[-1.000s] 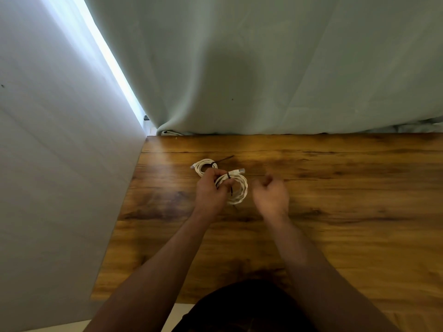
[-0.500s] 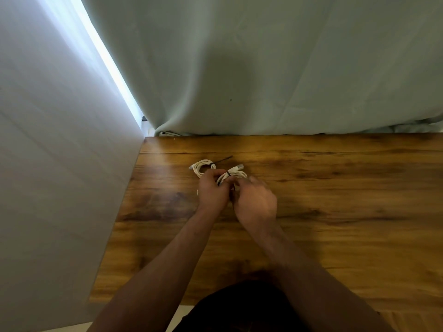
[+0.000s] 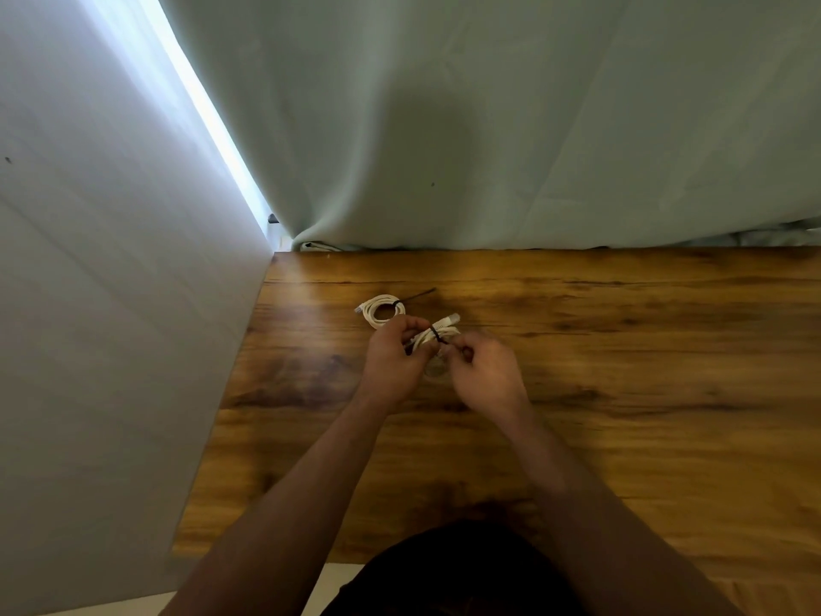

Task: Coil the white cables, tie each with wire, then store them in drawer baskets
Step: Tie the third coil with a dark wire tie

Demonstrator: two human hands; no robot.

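Wooden table (image 3: pixel 622 393), action at its far left corner.
Left hand (image 3: pixel 393 364) curls round the white cable coil (image 3: pixel 444 333); right hand (image 3: pixel 486 371), fingers bent, pinches the black wire (image 3: pixel 434 337) wrapped round it. Just beyond the left hand, a second coil (image 3: pixel 383 309) lies tied on the wood.

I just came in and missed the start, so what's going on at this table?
A person is tying a coiled white cable over the wooden table. The left hand grips it while the right hand pinches the black wire wrapped round it. A second coil, already tied, lies on the table just behind. No drawer basket is in view.
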